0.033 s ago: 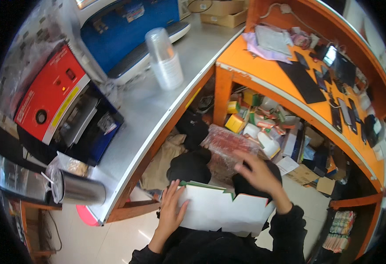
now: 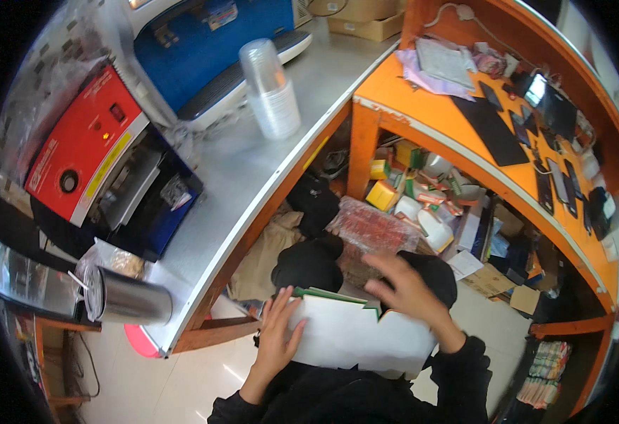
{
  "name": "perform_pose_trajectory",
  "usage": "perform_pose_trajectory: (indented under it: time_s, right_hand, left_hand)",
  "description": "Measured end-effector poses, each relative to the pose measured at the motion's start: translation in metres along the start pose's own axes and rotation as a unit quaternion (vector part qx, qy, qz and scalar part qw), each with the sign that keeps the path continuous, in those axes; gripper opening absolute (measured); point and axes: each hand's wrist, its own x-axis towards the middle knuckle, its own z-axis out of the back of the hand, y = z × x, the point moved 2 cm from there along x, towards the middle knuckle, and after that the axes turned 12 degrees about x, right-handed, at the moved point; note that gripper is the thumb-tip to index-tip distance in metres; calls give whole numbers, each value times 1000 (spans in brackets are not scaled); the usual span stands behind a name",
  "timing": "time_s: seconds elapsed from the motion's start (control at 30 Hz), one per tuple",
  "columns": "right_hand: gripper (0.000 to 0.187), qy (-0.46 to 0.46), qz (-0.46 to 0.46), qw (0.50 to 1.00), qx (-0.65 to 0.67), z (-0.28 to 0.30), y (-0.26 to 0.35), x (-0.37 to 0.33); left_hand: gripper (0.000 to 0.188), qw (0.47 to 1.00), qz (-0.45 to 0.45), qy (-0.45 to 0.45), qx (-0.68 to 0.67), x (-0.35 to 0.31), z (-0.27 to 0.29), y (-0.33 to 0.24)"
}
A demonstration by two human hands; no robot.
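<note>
A stack of white card sheets [image 2: 359, 339] lies across my lap, with green and orange edges and pointed notches along its far side. My left hand [image 2: 279, 331] rests on the stack's left end, fingers stretched out and thumb apart. Above the right end hovers my right hand [image 2: 409, 291], slightly blurred, its fingers apart and nothing visible in them. Beyond my knees a plastic-wrapped reddish package [image 2: 373, 237] sits on the floor.
On the metal counter [image 2: 217, 191] at left stand a red-and-black machine [image 2: 87, 145], stacked clear plastic cups [image 2: 270, 92] and a steel tumbler [image 2: 134, 297]. Phones cover part of the orange desk [image 2: 426, 106] at right. Folded printed cartons [image 2: 429, 205] are heaped beneath it.
My right hand has shifted slightly to the left over the card stack. My left hand stays on the stack. The whole view has shifted a little.
</note>
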Motion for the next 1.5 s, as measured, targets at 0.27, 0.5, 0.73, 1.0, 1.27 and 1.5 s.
perform_pose_trajectory:
  time_s: [0.27, 0.5, 0.73, 1.0, 1.27, 1.5]
  right_hand:
    - [55, 17, 18, 992, -127, -94, 72, 2]
    - [42, -28, 34, 994, -95, -96, 75, -13]
    - [20, -125, 22, 990, 64, -58, 89, -8]
    - [18, -233, -73, 957, 156, -9, 97, -12]
    - [50, -185, -1, 980, -71, -28, 86, 17]
    - [56, -140, 130, 959, 210, -17, 146, 29]
  left_hand:
    - [47, 993, 19, -68, -91, 0, 3, -6]
    - [51, 984, 50, -70, -154, -13, -4, -2]
    - [72, 895, 51, -428, 115, -15, 61, 26]
    - [115, 720, 231, -650, 74, -11, 167, 102]
    - [85, 834, 151, -528, -44, -7, 160, 89]
    - [96, 825, 54, -26, -562, 24, 98, 13]
